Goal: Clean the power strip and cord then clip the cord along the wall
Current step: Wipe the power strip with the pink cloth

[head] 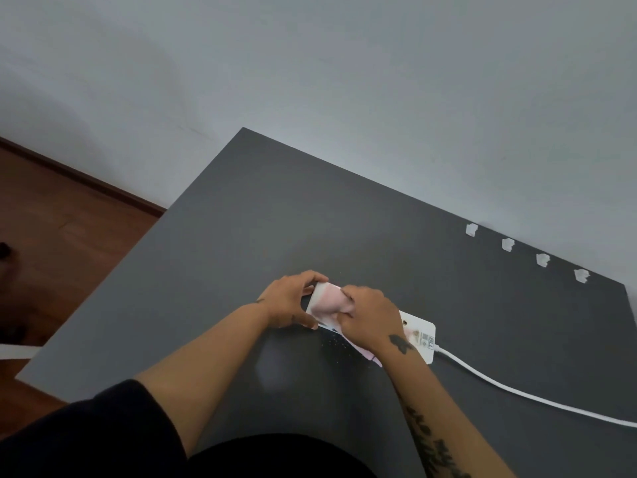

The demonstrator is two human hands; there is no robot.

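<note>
Grey table (241,219) against wall (344,63): strip (418,334) lies flat; left hand (289,300) grips its end, right hand (370,317) presses cloth (327,303) on it; cord (517,391) trails right; four clips (543,259) near wall.

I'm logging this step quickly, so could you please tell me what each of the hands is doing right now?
Left hand: closed on the end of the power strip.
Right hand: closed on a pink cloth pressed onto the strip.

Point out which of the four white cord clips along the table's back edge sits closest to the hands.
The leftmost small white plastic clip, at the row's far-left end. The other three run rightward, away from the left hand and right hand.
</note>
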